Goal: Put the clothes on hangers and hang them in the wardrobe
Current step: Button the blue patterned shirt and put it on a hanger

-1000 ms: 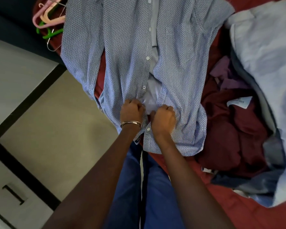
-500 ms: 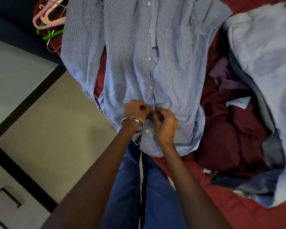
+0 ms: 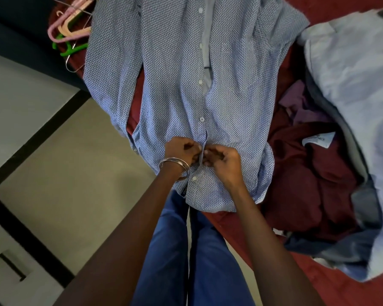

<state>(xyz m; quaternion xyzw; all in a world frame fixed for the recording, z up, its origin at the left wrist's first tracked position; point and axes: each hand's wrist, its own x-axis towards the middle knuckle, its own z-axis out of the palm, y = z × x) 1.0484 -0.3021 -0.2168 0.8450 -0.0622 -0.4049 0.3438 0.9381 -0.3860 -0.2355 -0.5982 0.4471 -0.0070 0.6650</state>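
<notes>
Both arms reach forward from the bottom edge, hands meeting low on the shirt front. Left hand, with bangles at the wrist, has fingers curled and pinching the left edge of the shirt opening; right hand just beside it, fingers curled, pinching the other edge, fingertips nearly touching the left hand's. The shirt, blue with a fine white pattern, lies flat and front-up on the red bedsheet, collar end far from the person, hem hanging over the bed edge nearest them; the grip sits at a button near the hem, one button below the hands, more buttons running up the front above. Far left, pink and green hangers lie on the bed near the shirt's shoulder, partly under it. Right of the shirt, a maroon garment with a white label, then purple cloth, then a pale blue garment piled at the far right.
</notes>
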